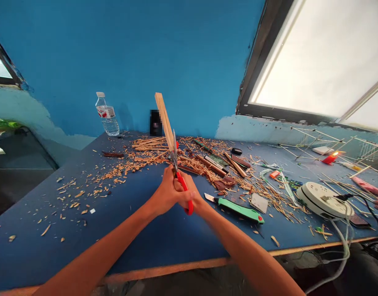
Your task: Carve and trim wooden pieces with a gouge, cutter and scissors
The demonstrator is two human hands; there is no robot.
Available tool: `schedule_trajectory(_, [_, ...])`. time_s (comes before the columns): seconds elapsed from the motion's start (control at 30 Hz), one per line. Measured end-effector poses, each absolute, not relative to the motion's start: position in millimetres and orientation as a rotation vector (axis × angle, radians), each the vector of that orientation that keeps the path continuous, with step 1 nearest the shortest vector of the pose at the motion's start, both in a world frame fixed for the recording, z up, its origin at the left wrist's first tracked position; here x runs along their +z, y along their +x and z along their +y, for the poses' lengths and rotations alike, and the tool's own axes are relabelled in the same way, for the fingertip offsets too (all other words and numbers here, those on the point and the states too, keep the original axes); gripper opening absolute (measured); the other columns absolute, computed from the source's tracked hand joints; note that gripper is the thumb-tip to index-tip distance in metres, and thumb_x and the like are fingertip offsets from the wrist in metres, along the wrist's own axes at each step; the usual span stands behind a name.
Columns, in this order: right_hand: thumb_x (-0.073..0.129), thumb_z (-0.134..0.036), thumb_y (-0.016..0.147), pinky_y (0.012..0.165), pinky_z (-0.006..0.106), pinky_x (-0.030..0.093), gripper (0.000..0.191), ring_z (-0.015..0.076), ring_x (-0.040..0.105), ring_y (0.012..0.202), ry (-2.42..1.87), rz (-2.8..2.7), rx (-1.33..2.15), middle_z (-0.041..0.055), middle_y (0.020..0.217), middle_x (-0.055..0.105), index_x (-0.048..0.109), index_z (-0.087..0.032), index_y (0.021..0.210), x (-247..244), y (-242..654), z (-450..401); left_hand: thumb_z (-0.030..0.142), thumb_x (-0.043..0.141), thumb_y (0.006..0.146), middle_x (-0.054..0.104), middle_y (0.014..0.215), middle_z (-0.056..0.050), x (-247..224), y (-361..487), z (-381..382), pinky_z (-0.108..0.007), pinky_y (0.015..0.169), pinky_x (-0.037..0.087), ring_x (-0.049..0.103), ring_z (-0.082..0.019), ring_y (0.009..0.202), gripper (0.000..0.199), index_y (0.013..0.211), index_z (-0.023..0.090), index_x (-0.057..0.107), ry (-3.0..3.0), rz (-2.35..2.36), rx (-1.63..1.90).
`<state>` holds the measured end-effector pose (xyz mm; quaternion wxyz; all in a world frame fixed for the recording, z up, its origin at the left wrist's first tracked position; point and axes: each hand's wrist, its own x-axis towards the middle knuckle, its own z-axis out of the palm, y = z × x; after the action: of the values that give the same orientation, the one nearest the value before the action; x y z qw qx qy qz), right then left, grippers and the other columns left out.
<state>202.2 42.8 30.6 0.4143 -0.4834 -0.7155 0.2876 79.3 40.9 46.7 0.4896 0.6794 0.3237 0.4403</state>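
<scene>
My two hands are closed together in front of me, above the near middle of the table. My left hand (164,190) grips red-handled scissors (181,179), its thumb lying across the handle. Behind and beside it, my right hand (193,192) is wrapped around the same handles, some of its fingers hidden. The scissor blades point up and away from me. A pale squared wooden stick (164,121) rises from the blades, tilted a little left; its lower end meets them, and I cannot tell how far it goes between them.
Wood shavings and thin sticks (150,144) litter the blue table (121,230). A green utility knife (240,210), blade out, lies right of my hands. Farther right are a white power strip (324,199) with cables, a lit red candle (330,158) and stick frames. A water bottle (108,117) stands back left.
</scene>
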Motion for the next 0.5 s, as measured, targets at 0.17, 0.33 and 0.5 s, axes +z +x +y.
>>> schedule_trajectory(0.17, [0.067, -0.039, 0.103, 0.076, 0.035, 0.061, 0.027, 0.0170, 0.070, 0.085, -1.311, -1.819, 0.694, 0.0044, 0.106, 0.071, 0.068, -0.016, 0.117, 30, 196, 46, 0.044, 0.073, 0.093, 0.054, 0.139, -0.013, 46, 72, 40, -0.056, 0.103, 0.052, 0.059, -0.032, 0.120, 0.064, 0.147, 0.022, 0.047, 1.672, 0.753, 1.076])
schedule_trajectory(0.33, [0.066, -0.039, 0.104, 0.070, 0.031, 0.060, 0.027, 0.0150, 0.068, 0.079, -1.334, -1.833, 0.670, 0.0035, 0.102, 0.070, 0.067, -0.016, 0.116, 30, 192, 44, 0.051, 0.078, 0.086, 0.056, 0.138, -0.013, 45, 70, 40, -0.057, 0.103, 0.053, 0.060, -0.033, 0.121, 0.074, 0.147, 0.022, 0.047, 1.721, 0.744, 1.058])
schedule_trajectory(0.5, [0.064, -0.041, 0.105, 0.061, 0.026, 0.055, 0.027, 0.0117, 0.063, 0.068, -1.301, -1.934, 0.571, -0.0002, 0.090, 0.067, 0.066, -0.015, 0.111, 43, 191, 30, 0.062, 0.089, 0.069, 0.063, 0.123, -0.009, 61, 46, 31, -0.051, 0.099, 0.058, 0.067, -0.031, 0.111, 0.098, 0.149, 0.028, 0.044, 1.740, 0.760, 1.124])
